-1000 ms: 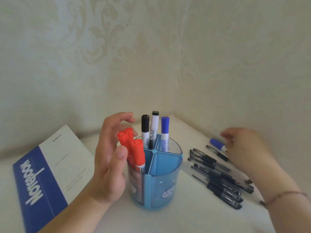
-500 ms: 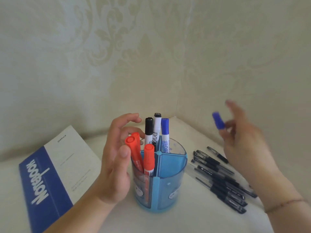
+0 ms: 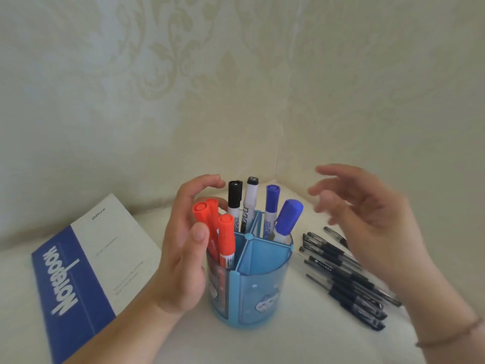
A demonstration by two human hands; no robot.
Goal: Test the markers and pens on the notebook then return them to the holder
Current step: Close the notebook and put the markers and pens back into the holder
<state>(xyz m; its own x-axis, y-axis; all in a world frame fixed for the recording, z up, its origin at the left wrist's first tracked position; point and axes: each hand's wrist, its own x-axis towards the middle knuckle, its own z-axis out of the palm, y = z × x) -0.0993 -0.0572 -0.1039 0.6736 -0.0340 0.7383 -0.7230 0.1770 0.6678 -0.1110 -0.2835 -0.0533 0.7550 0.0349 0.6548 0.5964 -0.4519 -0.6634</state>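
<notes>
A translucent blue pen holder (image 3: 262,292) with dividers stands mid-table. It contains three red markers (image 3: 227,237), a black marker (image 3: 234,197), a white black-capped marker (image 3: 250,198) and an upright blue marker (image 3: 272,203). A second blue marker (image 3: 287,216) leans in the right compartment. My left hand (image 3: 181,258) cups the holder's left side, thumb against the red markers and fingers curved behind them. My right hand (image 3: 367,222) hovers blurred to the right of the holder, fingers spread and holding nothing. A closed blue-and-white notebook (image 3: 86,264) lies at left.
Several black gel pens (image 3: 341,279) lie in a row on the white table right of the holder, partly under my right hand. Patterned walls meet in a corner just behind the holder.
My right hand lifted a blue marker from beside the pens, carried it left and let it go; it now leans in the holder. My left hand stayed on the holder.
</notes>
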